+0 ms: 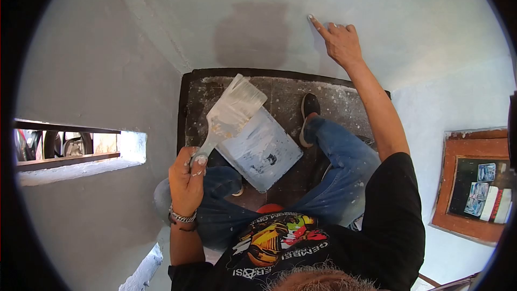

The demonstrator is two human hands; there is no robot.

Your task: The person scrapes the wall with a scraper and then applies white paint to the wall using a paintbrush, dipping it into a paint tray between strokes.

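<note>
My left hand (186, 180) grips the handle of a wide putty knife (237, 109), its blade smeared with pale putty and pointing up toward the wall. Below and partly behind the blade, a flat rectangular board (265, 153) coated in whitish smears lies tilted between my legs. My right hand (343, 43) is stretched out to the wall (377, 11) with the index finger extended; the other fingers are bent and hold nothing. The index fingertip has white on it and appears to touch the wall. White residue also marks my left thumb.
A dark, white-spattered floor (280, 87) meets the wall at a black edge strip. On the left wall is a barred opening (70, 148). To the right, a brown wooden frame (444, 183) is set in a pale wall. A red round thing (269, 208) shows between my legs.
</note>
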